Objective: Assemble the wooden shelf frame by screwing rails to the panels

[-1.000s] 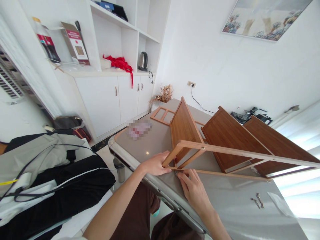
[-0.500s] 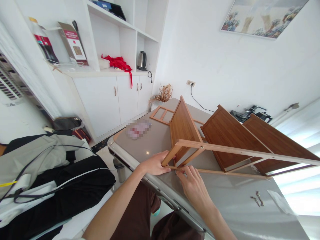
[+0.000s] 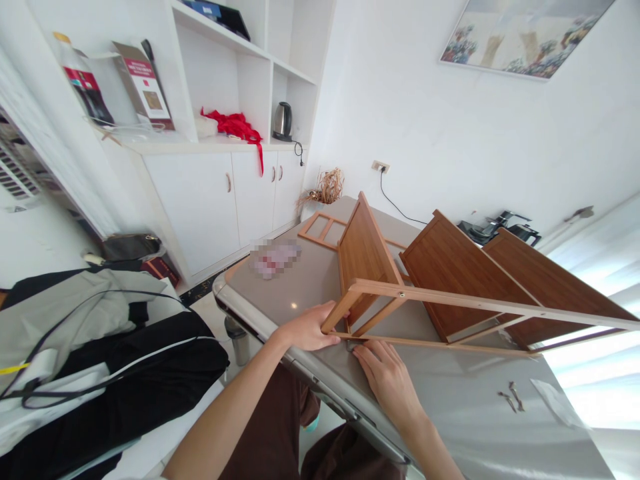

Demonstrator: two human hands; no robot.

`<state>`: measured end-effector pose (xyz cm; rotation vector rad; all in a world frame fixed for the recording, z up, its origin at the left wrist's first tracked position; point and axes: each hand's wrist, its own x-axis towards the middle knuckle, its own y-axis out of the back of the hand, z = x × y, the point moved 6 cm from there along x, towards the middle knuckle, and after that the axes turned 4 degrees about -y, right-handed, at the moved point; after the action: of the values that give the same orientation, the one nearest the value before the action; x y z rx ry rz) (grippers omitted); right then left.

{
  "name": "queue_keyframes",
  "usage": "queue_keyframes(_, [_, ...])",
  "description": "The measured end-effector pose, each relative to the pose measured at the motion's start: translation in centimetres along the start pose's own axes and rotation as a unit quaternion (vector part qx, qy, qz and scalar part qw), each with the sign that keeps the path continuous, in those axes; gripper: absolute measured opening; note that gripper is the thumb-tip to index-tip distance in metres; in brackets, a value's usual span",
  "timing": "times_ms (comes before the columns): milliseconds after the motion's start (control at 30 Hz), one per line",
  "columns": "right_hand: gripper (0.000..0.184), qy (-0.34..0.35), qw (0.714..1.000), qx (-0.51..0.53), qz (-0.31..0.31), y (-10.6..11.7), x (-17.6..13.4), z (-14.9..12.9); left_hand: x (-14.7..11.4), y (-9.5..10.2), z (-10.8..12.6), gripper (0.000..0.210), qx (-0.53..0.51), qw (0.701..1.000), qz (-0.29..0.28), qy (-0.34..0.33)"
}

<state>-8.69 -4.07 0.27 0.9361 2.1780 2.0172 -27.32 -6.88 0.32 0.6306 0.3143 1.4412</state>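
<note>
A wooden shelf rack (image 3: 370, 247) with brown panels lies on its side on the grey table (image 3: 450, 393). At its near left corner, my left hand (image 3: 313, 328) is closed around the end of the frame, fingers wrapped on the wood. My right hand (image 3: 387, 370) is just right of it, by the lower rail (image 3: 420, 342), with its fingers bent together. A small metallic piece (image 3: 350, 345) shows at its fingertips, too small to name. Several screws or bolts (image 3: 511, 398) lie on the table to the right.
A small wooden frame (image 3: 324, 230) lies behind the rack, and a blurred packet (image 3: 275, 258) at the left. A clear plastic bag (image 3: 557, 403) lies at the right edge. Black clothes (image 3: 165, 360) and cables are at the left. A white cabinet (image 3: 195, 200) stands behind.
My right hand has shifted slightly down and away from the rail, its fingers lower and flatter. My left hand stays on the frame's corner, and the rack has not moved.
</note>
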Motion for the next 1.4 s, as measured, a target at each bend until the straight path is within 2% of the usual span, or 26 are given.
queue_keyframes(267, [0.017, 0.024, 0.999, 0.047, -0.008, 0.6, 0.0, -0.2, 0.1, 0.0, 0.0, 0.055, -0.006, 1.0, 0.002, -0.008])
queue_keyframes(400, [0.022, 0.02, 0.999, 0.026, -0.003, 0.6, -0.3, -0.1, 0.0, 0.0, 0.0, 0.055, -0.008, 1.0, 0.0, 0.0])
queue_keyframes(867, [0.019, 0.006, 1.0, 0.011, 0.015, 0.1, 0.6, -0.4, 0.0, 0.1, 0.3, 0.053, -0.011, 1.0, -0.008, -0.008])
queue_keyframes(1100, [0.018, -0.004, 0.999, 0.019, 0.05, 0.9, 0.9, -1.0, 0.1, 0.2, 0.3, 0.054, -0.014, 1.0, -0.008, -0.008])
queue_keyframes(1400, [0.02, -0.005, 0.999, -0.023, 0.044, 1.4, 1.7, -1.7, 0.0, 0.1, 0.0, 0.057, -0.009, 1.0, -0.001, 0.002])
